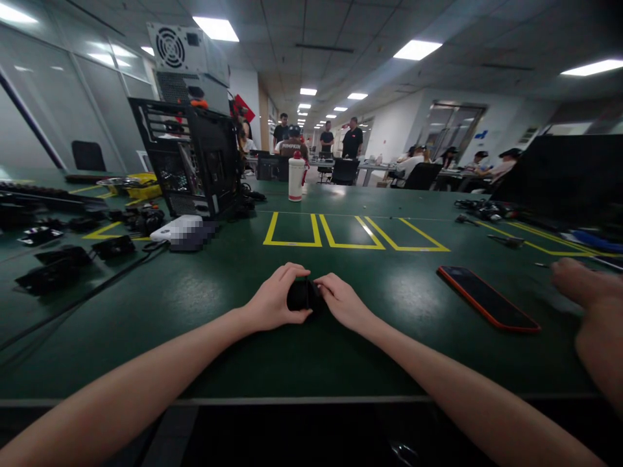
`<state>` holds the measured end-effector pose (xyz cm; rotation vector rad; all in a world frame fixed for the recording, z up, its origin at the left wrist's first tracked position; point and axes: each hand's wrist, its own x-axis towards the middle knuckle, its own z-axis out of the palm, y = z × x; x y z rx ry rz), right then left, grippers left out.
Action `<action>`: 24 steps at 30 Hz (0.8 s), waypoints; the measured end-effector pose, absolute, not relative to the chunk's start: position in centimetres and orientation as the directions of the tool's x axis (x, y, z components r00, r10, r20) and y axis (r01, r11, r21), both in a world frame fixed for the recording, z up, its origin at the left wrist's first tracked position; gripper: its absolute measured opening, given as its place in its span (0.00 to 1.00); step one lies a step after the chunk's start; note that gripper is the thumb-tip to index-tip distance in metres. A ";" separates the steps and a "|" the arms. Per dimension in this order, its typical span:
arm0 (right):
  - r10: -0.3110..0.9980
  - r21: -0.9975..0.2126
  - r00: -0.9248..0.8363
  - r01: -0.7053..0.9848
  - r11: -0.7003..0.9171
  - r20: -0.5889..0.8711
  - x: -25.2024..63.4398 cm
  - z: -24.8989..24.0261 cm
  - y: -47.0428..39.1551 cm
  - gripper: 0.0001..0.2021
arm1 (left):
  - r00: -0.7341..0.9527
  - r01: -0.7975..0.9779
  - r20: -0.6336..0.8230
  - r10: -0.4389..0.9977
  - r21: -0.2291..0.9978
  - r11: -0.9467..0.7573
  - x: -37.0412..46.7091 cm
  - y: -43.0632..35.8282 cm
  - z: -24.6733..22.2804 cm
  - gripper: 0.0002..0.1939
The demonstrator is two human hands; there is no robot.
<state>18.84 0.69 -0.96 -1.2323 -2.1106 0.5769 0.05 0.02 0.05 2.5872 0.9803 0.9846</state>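
Observation:
A small black object is held just above or on the green table, near the middle. My left hand wraps round its left side, thumb below and fingers above. At its upper right edge, my right hand has its thumb and fingertips pressed together against the object. The exact shape of the object is hard to tell, as it is dark and partly covered by my fingers. Beyond my hands, yellow tape outlines mark the table.
An orange-edged phone lies to the right, near another person's blurred hand. An open computer case stands at the back left. A white bottle is behind the tape. Black parts and a cable lie left.

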 end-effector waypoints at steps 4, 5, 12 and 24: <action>0.903 -0.738 -0.336 0.532 0.416 0.267 19.1 -0.7 0.4 0.12 | 0.557 0.513 0.514 0.652 0.405 -0.757 0.1 0.0 0.2 0.29; 0.900 -0.779 -0.352 0.476 0.409 0.257 19.1 -0.5 0.2 0.13 | 0.557 0.511 0.514 0.653 0.407 -0.757 0.1 0.1 0.2 0.29; 0.812 -0.892 -0.532 0.209 0.402 0.242 19.3 -0.1 -0.6 0.19 | 0.550 0.501 0.505 0.666 0.438 -0.746 0.1 0.1 0.2 0.29; 0.894 -0.928 -0.421 0.252 0.275 0.151 19.1 -0.5 0.2 0.12 | 0.479 0.493 0.376 0.793 0.633 -0.597 -0.2 1.0 -0.3 0.27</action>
